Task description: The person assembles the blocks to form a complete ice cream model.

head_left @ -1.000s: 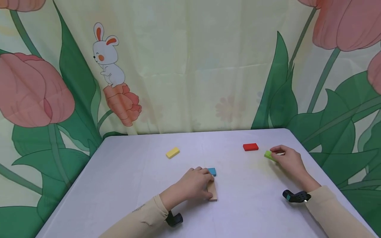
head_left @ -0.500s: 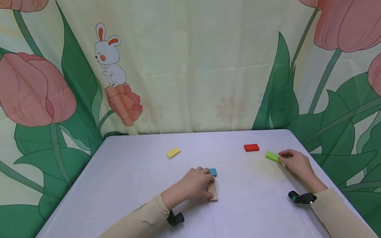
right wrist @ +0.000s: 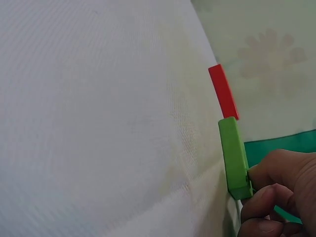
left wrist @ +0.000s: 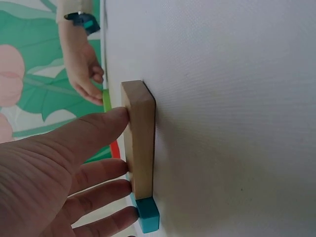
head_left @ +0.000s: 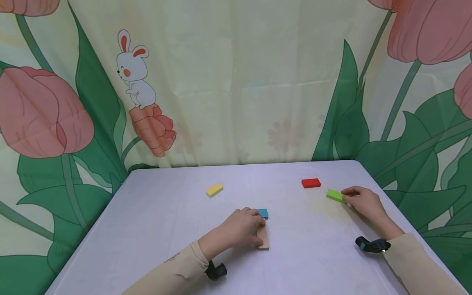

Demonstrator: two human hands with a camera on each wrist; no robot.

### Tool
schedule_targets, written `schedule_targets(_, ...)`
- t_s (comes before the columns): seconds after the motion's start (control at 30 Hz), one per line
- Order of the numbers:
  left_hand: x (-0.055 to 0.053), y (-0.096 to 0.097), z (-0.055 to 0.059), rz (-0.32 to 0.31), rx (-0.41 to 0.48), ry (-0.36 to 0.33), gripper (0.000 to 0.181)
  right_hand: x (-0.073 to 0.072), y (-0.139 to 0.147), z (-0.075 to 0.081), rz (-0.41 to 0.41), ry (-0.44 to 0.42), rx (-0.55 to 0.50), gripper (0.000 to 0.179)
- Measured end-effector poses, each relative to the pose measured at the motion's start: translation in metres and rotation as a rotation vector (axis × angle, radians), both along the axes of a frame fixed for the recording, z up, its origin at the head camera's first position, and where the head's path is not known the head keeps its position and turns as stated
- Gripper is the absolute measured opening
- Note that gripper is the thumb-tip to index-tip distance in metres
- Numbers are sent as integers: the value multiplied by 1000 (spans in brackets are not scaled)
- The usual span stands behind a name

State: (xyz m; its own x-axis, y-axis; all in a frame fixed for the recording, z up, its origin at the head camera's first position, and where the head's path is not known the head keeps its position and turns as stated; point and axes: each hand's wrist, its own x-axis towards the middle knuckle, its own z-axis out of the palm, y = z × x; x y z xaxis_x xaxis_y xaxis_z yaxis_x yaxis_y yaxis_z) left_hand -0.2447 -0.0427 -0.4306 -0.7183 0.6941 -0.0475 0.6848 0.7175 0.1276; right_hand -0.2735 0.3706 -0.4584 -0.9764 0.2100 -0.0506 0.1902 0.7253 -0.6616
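My left hand (head_left: 236, 229) lies over a plain wooden block (head_left: 263, 236) near the front middle of the table. In the left wrist view the thumb touches one end of the wooden block (left wrist: 139, 143), while nearly straight fingers touch it further along. A blue block (head_left: 263, 213) adjoins its far end, and one fingertip reaches this blue block (left wrist: 148, 215). On the right, my right hand (head_left: 365, 205) pinches the near end of a light green block (head_left: 334, 195). The right wrist view shows the green block (right wrist: 234, 158) with its other end free; whether it touches the table is unclear.
A red block (head_left: 311, 183) lies beyond and left of the green one. Further left, a yellow block (head_left: 214, 190) sits towards the back. The white-covered table (head_left: 155, 229) ends at a printed curtain (head_left: 236, 90) hanging behind it.
My right hand first drew back to the right, uncovering more of the green block, then shifted slightly left with it. The left hand and its blocks have stayed put.
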Motion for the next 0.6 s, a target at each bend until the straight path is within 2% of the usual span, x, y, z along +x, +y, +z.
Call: schedule_targets(0.6, 0, -1, -2, 0, 11, 2, 47, -7, -42, 3, 111, 5, -21, 38)
